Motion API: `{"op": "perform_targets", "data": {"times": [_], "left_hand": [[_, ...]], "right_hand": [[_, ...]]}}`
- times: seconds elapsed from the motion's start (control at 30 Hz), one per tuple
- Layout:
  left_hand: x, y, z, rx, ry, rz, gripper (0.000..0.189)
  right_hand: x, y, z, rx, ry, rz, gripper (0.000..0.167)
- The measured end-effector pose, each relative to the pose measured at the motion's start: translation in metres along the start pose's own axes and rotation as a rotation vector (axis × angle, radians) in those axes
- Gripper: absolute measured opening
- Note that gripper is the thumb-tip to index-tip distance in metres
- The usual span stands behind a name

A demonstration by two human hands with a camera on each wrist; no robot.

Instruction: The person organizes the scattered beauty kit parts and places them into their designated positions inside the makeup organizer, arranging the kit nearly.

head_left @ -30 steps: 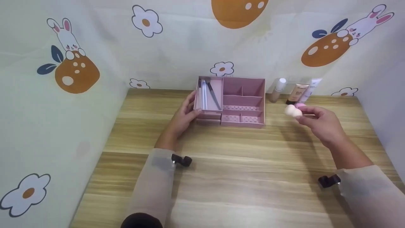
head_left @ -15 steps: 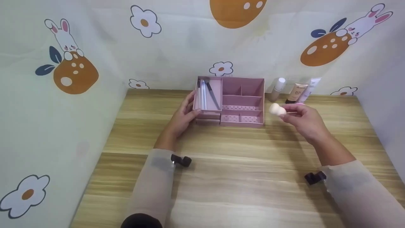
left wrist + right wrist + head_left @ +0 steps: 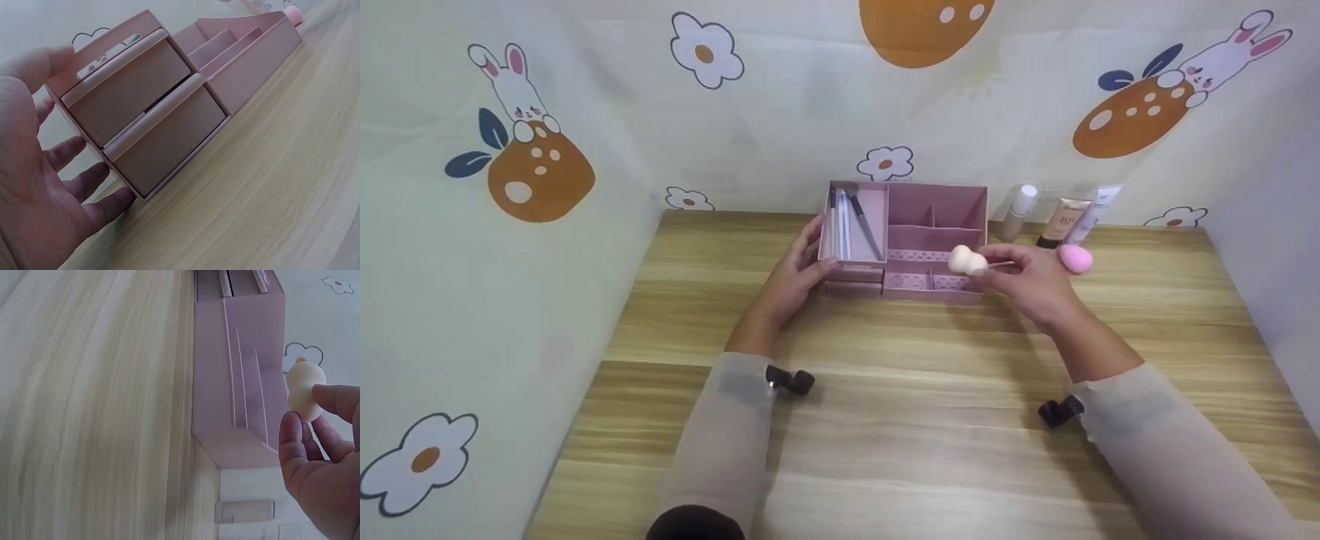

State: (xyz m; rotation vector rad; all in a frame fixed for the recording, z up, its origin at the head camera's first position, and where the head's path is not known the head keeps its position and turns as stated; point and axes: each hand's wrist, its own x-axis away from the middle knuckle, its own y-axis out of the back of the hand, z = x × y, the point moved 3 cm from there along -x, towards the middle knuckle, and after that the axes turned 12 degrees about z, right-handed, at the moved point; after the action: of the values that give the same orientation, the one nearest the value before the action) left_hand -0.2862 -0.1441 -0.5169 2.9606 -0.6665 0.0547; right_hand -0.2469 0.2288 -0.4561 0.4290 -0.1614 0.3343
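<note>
My right hand [image 3: 1031,285] pinches a cream, gourd-shaped makeup sponge [image 3: 968,260] between thumb and fingertips. In the head view the sponge overlaps the right compartments of a pink makeup organizer [image 3: 935,295]. The right wrist view has the same sponge [image 3: 305,391] upright in the fingers, beside the organizer [image 3: 211,365]. My left hand [image 3: 793,281] holds the organizer's left side, thumb on its front top edge and fingers along the side wall. Two drawers [image 3: 169,135] fill that end below an upper tray, where several slim makeup brushes [image 3: 864,225] lie.
To the organizer's right stand a white-capped bottle [image 3: 1020,213], a beige tube [image 3: 1063,223] and a white tube [image 3: 1096,214]. A pink egg-shaped makeup sponge [image 3: 1075,259] sits in front of the tubes. Patterned cloth walls [image 3: 780,127] border the wooden table [image 3: 870,420].
My right hand has moved left with the cream sponge, from near the tubes to over the organizer's right part, uncovering the pink sponge. The left hand stays in place.
</note>
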Motion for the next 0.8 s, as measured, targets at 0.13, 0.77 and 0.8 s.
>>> {"op": "perform_targets", "data": {"times": [0.13,0.77,0.8], "left_hand": [[0.000,0.000,0.000,0.000,0.006,0.001,0.086],[0.000,0.000,0.000,0.014,-0.007,0.018,0.079],[0.000,0.000,0.000,0.011,-0.007,0.016,0.080]], "right_hand": [[-0.008,-0.014,0.006,-0.023,-0.009,0.021,0.046],[-0.051,-0.060,0.011,0.086,0.001,0.042,0.036],[-0.053,-0.062,0.011,0.097,0.001,0.046,0.037]]}}
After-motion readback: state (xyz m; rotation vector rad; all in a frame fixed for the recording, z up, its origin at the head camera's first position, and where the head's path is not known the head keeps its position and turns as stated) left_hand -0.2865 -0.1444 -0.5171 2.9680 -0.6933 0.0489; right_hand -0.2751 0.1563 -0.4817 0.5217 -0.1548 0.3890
